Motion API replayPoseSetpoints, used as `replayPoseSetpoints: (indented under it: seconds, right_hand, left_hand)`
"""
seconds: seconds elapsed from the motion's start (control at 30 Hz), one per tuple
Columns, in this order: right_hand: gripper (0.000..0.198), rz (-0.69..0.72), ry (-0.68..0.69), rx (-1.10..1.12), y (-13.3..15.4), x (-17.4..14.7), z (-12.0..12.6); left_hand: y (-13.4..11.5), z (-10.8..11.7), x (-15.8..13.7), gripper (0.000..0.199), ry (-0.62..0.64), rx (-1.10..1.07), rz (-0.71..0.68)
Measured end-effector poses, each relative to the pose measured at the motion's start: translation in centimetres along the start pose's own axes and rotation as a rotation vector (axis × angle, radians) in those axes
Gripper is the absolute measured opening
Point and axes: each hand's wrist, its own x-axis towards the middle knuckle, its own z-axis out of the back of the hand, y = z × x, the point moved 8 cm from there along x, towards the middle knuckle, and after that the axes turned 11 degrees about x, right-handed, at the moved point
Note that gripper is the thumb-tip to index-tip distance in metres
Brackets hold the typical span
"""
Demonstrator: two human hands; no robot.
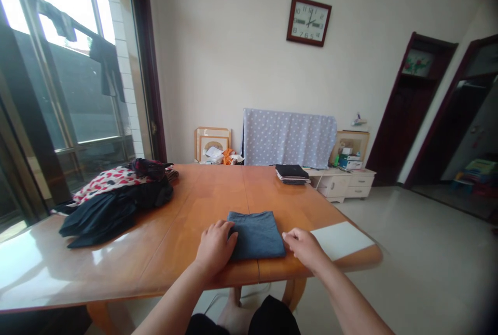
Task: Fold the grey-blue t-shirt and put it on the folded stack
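Note:
A dark blue-grey garment, folded into a flat rectangle, lies near the front edge of the wooden table. At its left edge rests my left hand, the thumb apart from the bent fingers and touching the fabric. My right hand is closed, its fingertips pinched together right beside the garment's right edge. Whether any fabric is caught in that pinch is hidden. Just beyond the right hand, a white sheet lies flat on the table's right corner.
A loose heap of clothes, with a black garment and a heart-patterned one, covers part of the table's left side. A folded dark stack sits at the far right edge. Behind stand a cloth-draped object and a white cabinet.

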Motion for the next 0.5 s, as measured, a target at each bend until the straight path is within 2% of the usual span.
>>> replayPoseSetpoints:
  seconds: [0.1, 0.23, 0.37, 0.5]
  right_hand:
    - [0.037, -0.05, -0.018, 0.034, 0.4, 1.3, 0.0]
    - [0.035, -0.114, 0.013, -0.037, 1.2, 3.1, -1.0]
    - [0.031, -0.14, 0.006, -0.126, 1.7, 4.4, -1.6]
    - [0.028, -0.165, -0.022, -0.222, 2.1, 5.1, -2.1]
  left_hand:
    - [2.4, -0.1, 1.0, 0.04, 0.02, 0.003, 0.257]
    - [4.3, -2.1, 2.1, 0.044, 0.201, -0.105, 0.444]
    - [4.8, -3.3, 3.2, 0.044, 0.271, -0.15, 0.519]
    - [4.8, -3.9, 4.4, 0.04, 0.299, -0.098, 0.52]
